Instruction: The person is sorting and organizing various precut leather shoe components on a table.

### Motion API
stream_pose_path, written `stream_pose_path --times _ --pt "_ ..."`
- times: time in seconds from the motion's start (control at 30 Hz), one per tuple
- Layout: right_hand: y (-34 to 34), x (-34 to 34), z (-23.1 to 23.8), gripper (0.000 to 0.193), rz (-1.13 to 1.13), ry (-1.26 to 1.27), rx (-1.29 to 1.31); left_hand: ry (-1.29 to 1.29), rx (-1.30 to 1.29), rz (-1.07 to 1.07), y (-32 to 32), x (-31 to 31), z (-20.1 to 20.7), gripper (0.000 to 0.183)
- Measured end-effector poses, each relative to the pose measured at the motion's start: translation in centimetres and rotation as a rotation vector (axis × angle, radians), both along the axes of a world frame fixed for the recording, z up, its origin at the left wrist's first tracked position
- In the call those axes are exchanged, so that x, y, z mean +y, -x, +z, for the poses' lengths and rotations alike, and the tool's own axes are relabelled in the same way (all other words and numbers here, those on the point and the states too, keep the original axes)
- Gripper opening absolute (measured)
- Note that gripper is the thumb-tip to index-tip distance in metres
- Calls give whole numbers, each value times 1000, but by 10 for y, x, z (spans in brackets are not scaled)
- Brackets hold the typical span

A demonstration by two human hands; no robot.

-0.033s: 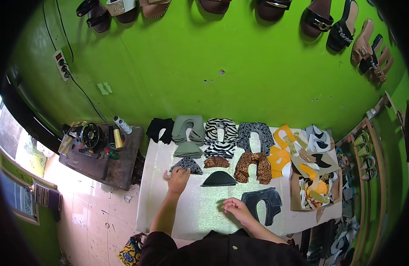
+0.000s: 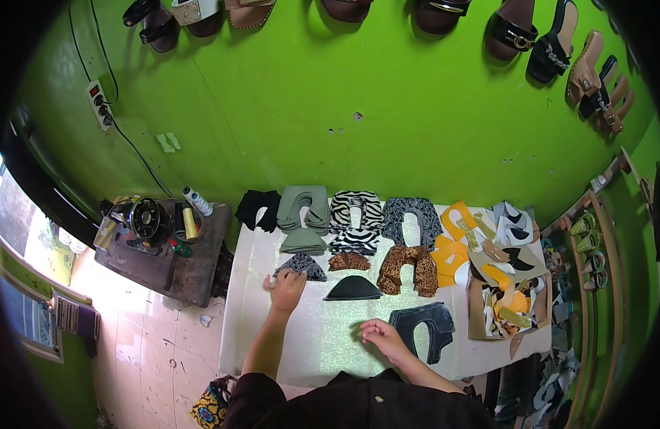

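My left hand rests its fingertips on the lower edge of a small stack of grey-and-black patterned cut pieces, thumb spread out to the left. My right hand is over the front of the table, empty, with loosely bent fingers. Close to it lies a stack of dark horseshoe-shaped pieces. Between my hands and farther back sits a black half-moon stack. Brown leopard-print pieces lie behind it, a small stack and a larger horseshoe-shaped one.
Zebra-print, sage green and black stacks line the far edge of the pale table. At right stands a cardboard box of scraps, near yellow pieces. A sewing machine stands left; sandals hang above.
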State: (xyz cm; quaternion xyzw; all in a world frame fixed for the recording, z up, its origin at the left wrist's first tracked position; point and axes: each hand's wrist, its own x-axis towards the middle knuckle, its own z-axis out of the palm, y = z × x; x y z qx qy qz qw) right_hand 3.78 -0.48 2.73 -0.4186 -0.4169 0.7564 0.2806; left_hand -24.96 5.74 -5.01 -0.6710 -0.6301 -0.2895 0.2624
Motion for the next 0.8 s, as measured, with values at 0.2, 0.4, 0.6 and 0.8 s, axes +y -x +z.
stream_pose_path --times 0.2,0.4,0.6,0.8 --pt "-4 -2 -1 20 -25 0 -12 -93 88 24 -3 10 11 3" --pt "-2 -6 -3 21 -23 23 -1 100 -10 -74 7 13 -2 6" --pt "-3 -10 -5 19 -8 9 -5 352 -354 -223 11 4 -9 15" --pt "0 -9 -7 21 -18 -36 32 366 -380 -226 -17 -19 15 21"
